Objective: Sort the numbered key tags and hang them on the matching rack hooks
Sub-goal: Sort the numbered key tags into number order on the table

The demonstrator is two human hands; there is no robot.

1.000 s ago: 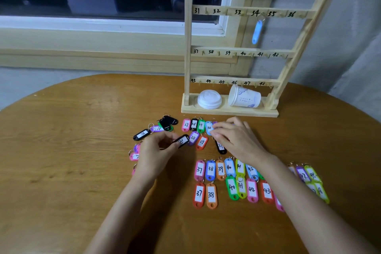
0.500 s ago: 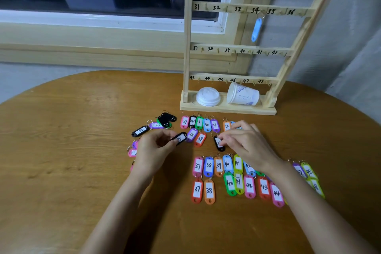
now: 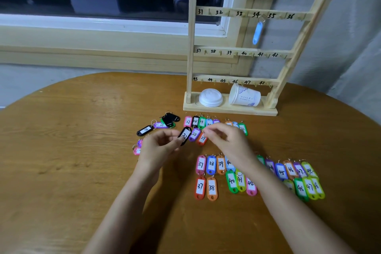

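My left hand pinches a black key tag marked 32 just above the table. My right hand hovers beside it over a row of tags, fingers curled and thumb near forefinger; whether it holds anything is hidden. The wooden rack stands at the back with numbered hooks 31 to 48. One blue tag hangs by the 34 hook. Sorted tags lie in rows: 27 upward, 37 upward, and a group of forties at the right.
Loose tags, black and purple among them, lie left of my hands. A paper cup on its side and a white lid sit on the rack's base. The round wooden table stands against a window wall.
My right hand has lifted off the black tag it touched and drawn left toward the 32 tag. My left hand has raised and tilted that tag upright.
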